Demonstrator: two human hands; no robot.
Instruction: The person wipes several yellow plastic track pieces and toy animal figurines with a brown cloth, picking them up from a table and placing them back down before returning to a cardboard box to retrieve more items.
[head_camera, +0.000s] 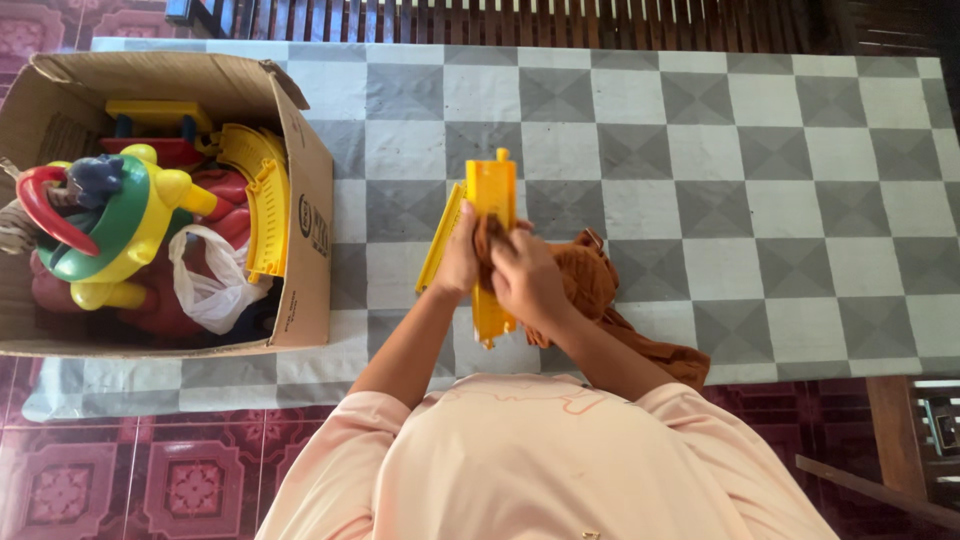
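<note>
Right hand (527, 275) presses cloth (590, 285) onto track (490, 195).

One open cardboard box (300, 200) sits at the left end of the checkered table, brown, flaps up, packed with bright plastic toys. Its right wall carries a dark oval printed mark (306, 216) and small dark lettering beside it. A crumpled white plastic bag (210, 290) lies inside.

Yellow track piece (491, 215), held with a rust-orange cloth (590, 280). Tablecloth (700, 150) checked in light and dark grey, the squares split into triangles. Brown cardboard box (300, 220) holding yellow, green and red toys (130, 215) and a white bag (210, 285). Peach sleeves (330, 450). Maroon patterned floor tiles (130, 480).
</note>
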